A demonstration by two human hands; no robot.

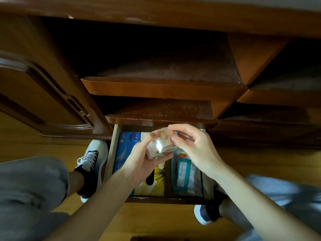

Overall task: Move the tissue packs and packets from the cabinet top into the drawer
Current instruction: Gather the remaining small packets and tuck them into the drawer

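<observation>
Over the open drawer (109, 160) both my hands hold a small pale tissue pack (160, 146) with a shiny wrapper. My left hand (145, 155) cups it from below, fingers curled round its left side. My right hand (192, 145) pinches its upper right edge with thumb and fingers. Inside the drawer lie blue packs (126, 145) on the left, a yellow pack (156, 183) in the middle and a teal-and-white packet (185, 176) on the right. The cabinet top is out of view.
Two stepped wooden shelves (163, 87) jut out above the drawer. A carved cabinet door (43, 101) stands at the left. My knees in grey trousers and my black-and-white shoes (93, 162) flank the drawer on a yellow wooden floor (156, 220).
</observation>
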